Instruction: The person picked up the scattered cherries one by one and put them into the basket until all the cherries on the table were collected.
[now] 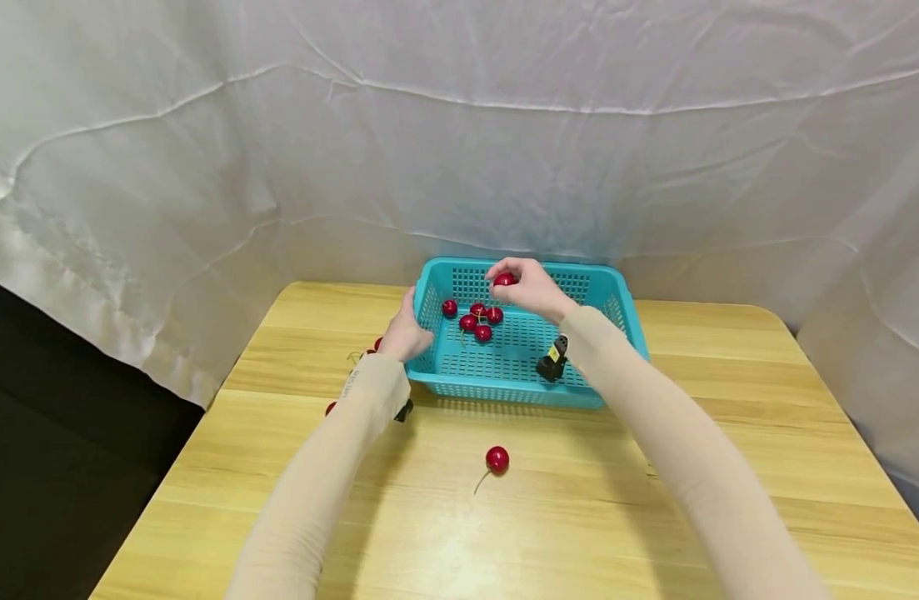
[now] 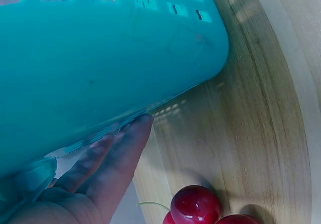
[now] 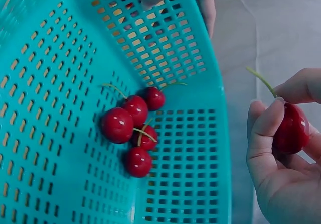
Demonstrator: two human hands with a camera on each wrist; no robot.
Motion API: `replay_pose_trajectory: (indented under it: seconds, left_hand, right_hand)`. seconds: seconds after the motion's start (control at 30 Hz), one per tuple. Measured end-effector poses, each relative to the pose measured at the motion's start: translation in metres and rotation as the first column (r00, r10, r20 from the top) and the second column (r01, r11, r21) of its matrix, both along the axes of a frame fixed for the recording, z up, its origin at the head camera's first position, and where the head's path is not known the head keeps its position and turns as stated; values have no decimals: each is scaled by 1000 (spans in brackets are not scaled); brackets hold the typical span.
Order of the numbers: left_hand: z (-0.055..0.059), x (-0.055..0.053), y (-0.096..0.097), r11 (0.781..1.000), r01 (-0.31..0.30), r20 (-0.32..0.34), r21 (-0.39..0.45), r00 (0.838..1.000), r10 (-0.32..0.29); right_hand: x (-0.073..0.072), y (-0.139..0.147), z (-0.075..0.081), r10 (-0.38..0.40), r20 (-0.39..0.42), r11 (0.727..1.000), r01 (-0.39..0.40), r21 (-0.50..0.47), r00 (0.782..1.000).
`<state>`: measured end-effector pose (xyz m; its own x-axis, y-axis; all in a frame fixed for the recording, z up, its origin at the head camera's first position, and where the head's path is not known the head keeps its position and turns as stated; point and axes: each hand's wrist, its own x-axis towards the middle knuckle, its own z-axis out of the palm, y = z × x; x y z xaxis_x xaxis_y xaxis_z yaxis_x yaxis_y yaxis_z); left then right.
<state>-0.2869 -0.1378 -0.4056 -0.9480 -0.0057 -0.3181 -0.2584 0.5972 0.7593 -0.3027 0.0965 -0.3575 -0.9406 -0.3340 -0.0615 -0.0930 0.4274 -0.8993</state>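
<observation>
A turquoise plastic basket (image 1: pixel 496 390) with a slotted wall stands on the table. My left hand (image 1: pixel 405 335) grips its left end, thumb over the rim on the inside and fingers along the outer wall, as the right wrist view shows. Above the basket's far side, my right hand (image 1: pixel 532 290) pinches a red cherry (image 3: pixel 292 128) with a green stem between thumb and fingers. Several cherries lie inside the basket toward its left, among them one cherry (image 3: pixel 118 125) in the cluster. Beside the left hand, outside the basket, is another cherry (image 2: pixel 195 205).
A single cherry (image 1: pixel 497 459) with its stem lies on the wooden table (image 1: pixel 459 533) in front of the basket. More cherries sit left of the basket, partly hidden by the left forearm. A pale curtain (image 1: pixel 504 167) hangs close behind the table.
</observation>
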Motion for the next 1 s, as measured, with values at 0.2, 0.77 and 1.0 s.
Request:
replay_pose_trajectory:
  seconds: [0.2, 0.77, 1.0]
  left_hand:
    - [0, -1, -1, 1000, -6, 0, -3, 1000, 6]
    - [1, 1, 0, 1000, -10, -8, 8, 1000, 10]
    - [-1, 2, 2, 1000, -7, -6, 23, 1000, 7]
  right_hand:
    - [-8, -4, -13, -39, 51, 999, 39, -7, 998]
    - [-25, -9, -33, -6, -18, 937, 11, 349, 1000]
    - [-32, -7, -44, -8, 9, 904, 3, 428, 1000]
